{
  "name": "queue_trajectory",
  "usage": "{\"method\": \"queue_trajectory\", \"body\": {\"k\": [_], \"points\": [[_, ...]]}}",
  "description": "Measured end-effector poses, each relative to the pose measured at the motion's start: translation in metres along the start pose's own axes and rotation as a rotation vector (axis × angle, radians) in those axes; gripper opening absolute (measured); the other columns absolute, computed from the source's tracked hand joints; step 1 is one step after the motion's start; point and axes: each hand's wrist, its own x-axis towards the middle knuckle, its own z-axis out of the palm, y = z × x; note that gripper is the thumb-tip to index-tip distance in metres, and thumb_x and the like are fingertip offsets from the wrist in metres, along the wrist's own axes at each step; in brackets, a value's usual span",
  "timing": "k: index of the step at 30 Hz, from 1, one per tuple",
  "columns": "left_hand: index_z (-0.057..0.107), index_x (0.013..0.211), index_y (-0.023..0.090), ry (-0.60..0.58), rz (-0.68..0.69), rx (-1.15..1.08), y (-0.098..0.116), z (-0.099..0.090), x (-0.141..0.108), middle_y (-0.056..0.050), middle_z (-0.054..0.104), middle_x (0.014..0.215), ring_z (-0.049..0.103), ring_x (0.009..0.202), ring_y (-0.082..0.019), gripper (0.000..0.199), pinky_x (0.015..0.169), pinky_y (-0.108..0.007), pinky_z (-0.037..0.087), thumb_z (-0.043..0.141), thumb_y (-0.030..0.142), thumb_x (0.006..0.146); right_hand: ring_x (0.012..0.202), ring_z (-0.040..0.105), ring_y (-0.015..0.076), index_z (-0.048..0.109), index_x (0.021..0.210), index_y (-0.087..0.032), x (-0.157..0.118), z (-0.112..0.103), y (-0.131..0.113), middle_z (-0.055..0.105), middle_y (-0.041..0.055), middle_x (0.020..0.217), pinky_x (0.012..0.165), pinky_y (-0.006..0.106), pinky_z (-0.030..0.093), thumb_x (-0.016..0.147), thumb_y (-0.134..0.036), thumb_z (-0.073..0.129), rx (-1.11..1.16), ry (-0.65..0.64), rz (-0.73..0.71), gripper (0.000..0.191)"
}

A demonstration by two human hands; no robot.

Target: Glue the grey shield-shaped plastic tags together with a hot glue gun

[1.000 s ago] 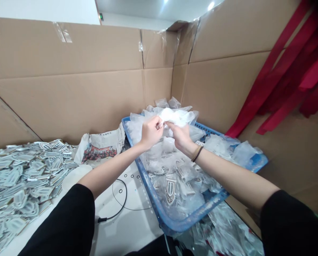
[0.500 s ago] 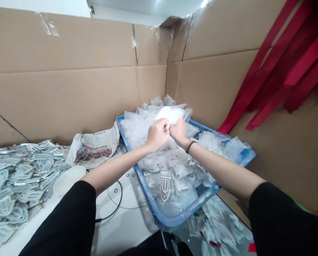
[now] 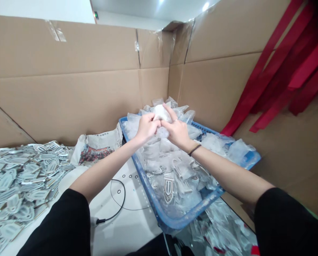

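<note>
Both hands meet over the back part of a blue basket (image 3: 172,224) filled with clear plastic bags, some with shield-shaped pieces inside. A whitish translucent bundle (image 3: 161,112) sits between them; whether it is a bag or a sheet cannot be made out. My left hand (image 3: 148,127) is closed, pinching the bundle's near left edge. My right hand (image 3: 177,132) grips its right side with the thumb, the index finger stretched along the top. Below the hands, a bagged shield-shaped piece (image 3: 169,188) lies in the basket.
A heap of shield-shaped pieces (image 3: 22,185) covers the left side. Beside it are a newspaper sheet (image 3: 99,147) and a black cable (image 3: 118,209) on the white table (image 3: 108,234). Cardboard walls (image 3: 95,96) stand behind. Red ribbons (image 3: 257,78) hang at right; more bags lie below the basket.
The bundle looks smaller and more gathered. My right index finger now stretches over it, and my left hand has shifted slightly left. The whole view has moved a little.
</note>
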Motion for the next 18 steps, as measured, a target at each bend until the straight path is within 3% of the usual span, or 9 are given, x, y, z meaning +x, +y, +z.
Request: {"method": "queue_trajectory", "body": {"k": [4,7,10,13,15,18], "points": [[0.028,0.053,0.02,-0.101,0.246,0.248,-0.004,0.004,-0.013,0.005,0.029,0.052,0.031,0.054,-0.011,0.031,0.057,-0.03,0.022,0.051,0.002,0.066,0.093,0.067,0.0292,0.07,0.088,-0.02,0.006,-0.003,-0.005,0.036,0.0053,0.164,0.081,0.044,0.05,0.079,-0.007,0.057,-0.122,-0.041,0.052,0.02],[0.033,0.056,0.02,-0.11,0.237,0.342,-0.012,0.009,-0.014,0.004,0.034,0.054,0.037,0.058,-0.014,0.028,0.061,-0.031,0.026,0.051,0.003,0.07,0.094,0.066,0.0321,0.069,0.097,-0.021,0.009,-0.002,-0.002,0.055,0.0137,0.146,0.08,0.044,0.05,0.085,-0.02,0.059,-0.136,-0.054,0.105,0.015],[0.044,0.058,0.019,-0.011,0.226,0.331,-0.018,0.011,-0.009,-0.001,0.051,0.072,0.052,0.084,-0.02,0.024,0.077,-0.032,0.037,0.059,0.008,0.073,0.094,0.064,0.0298,0.067,0.103,-0.021,0.009,0.003,0.003,0.065,0.0145,0.119,0.08,0.04,0.049,0.087,-0.027,0.058,-0.117,-0.075,0.131,0.019],[0.052,0.066,0.019,-0.05,0.171,0.149,-0.021,0.014,-0.004,-0.006,0.059,0.102,0.051,0.116,-0.025,0.018,0.096,-0.035,0.041,0.067,0.016,0.076,0.096,0.061,0.0277,0.063,0.099,-0.021,0.009,0.009,0.008,0.064,0.0119,0.107,0.084,0.038,0.049,0.085,-0.027,0.057,-0.055,-0.088,0.11,0.017],[0.05,0.078,0.02,-0.111,0.085,0.01,-0.023,0.017,-0.003,-0.005,0.059,0.106,0.054,0.114,-0.023,0.023,0.094,-0.033,0.045,0.073,0.022,0.077,0.098,0.06,0.0282,0.061,0.099,-0.021,0.01,0.011,0.01,0.063,0.0119,0.107,0.087,0.041,0.049,0.081,-0.026,0.059,0.004,-0.102,0.115,0.018],[0.047,0.107,0.024,-0.083,-0.12,-0.146,-0.026,0.017,-0.004,-0.005,0.06,0.114,0.06,0.102,-0.02,0.049,0.082,-0.03,0.049,0.081,0.023,0.072,0.108,0.059,0.0314,0.058,0.107,-0.02,0.011,0.009,0.01,0.061,0.0128,0.112,0.096,0.047,0.048,0.073,-0.028,0.067,0.162,-0.137,0.181,0.036]]}}
